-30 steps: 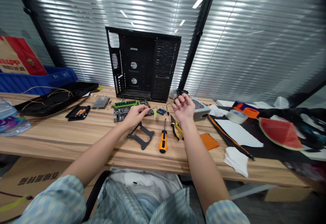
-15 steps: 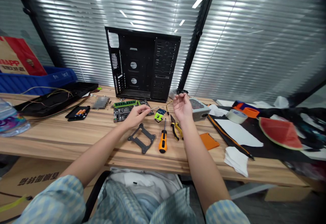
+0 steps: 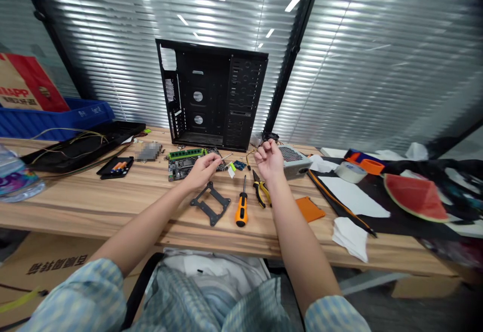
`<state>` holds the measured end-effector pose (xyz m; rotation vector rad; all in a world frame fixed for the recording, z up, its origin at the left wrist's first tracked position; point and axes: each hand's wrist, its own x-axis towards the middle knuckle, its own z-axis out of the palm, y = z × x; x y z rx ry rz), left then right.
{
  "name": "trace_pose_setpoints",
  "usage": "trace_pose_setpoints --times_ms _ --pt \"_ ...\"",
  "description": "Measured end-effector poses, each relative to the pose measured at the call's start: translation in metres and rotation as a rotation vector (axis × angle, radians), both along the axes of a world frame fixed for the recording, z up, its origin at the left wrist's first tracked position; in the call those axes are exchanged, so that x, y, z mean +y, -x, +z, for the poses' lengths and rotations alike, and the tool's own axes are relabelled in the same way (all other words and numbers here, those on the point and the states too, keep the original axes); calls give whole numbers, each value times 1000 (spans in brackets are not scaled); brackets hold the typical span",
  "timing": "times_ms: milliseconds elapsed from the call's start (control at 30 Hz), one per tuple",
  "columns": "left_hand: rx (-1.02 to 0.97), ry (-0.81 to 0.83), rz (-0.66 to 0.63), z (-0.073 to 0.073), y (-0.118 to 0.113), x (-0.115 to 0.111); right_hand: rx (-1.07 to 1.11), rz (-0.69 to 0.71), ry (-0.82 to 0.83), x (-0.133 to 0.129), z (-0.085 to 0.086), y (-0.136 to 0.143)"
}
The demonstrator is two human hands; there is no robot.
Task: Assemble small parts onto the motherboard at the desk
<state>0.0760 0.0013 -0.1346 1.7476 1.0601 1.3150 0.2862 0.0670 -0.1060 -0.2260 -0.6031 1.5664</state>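
Silvery and thin, a short straight rod [image 3: 227, 156] juts towards 2 o'clock from the left hand [image 3: 204, 171], which pinches it between thumb and fingers above the worktop [image 3: 86, 196]. Near its tip, at 6 o'clock, is a small bright-green and white piece [image 3: 231, 169]; what bears it is unclear. The right hand [image 3: 269, 160] is raised, fingers curled; whether they grip anything cannot be told.

From the left hand, bare wood stretches at 8 o'clock to the front edge. At 9 o'clock a shallow black tray [image 3: 106, 169] holds orange-ended batteries [image 3: 121, 166]; beyond, a blue plastic bin [image 3: 49, 121] holds a red-and-tan paper bag [image 3: 26, 88].
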Motion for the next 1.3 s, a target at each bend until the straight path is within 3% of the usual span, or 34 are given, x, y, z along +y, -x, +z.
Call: trace_pose_setpoints --times_ms 233,467,633,833,933,1033,1200,1300 --pt "217 -30 -72 1 6 -1 13 -104 -3 3 -1 1" --pt "470 -167 73 -2 8 4 20 -33 -46 -4 7 -3" --pt "449 -198 217 0 10 5 -93 1 -69 -8 9 -2" --pt "380 -191 250 -1 9 4 -205 58 -104 -6 5 -2" --pt "250 -140 248 -2 8 6 -370 100 -105 -1 -3 2" --pt "108 -54 168 -1 7 6 -662 22 -130 2 -14 9" --pt "78 -1 62 2 4 2 -1186 -314 -584 -1 -24 17" --pt "74 5 54 3 4 1 -1325 -333 -762 -4 -26 16"
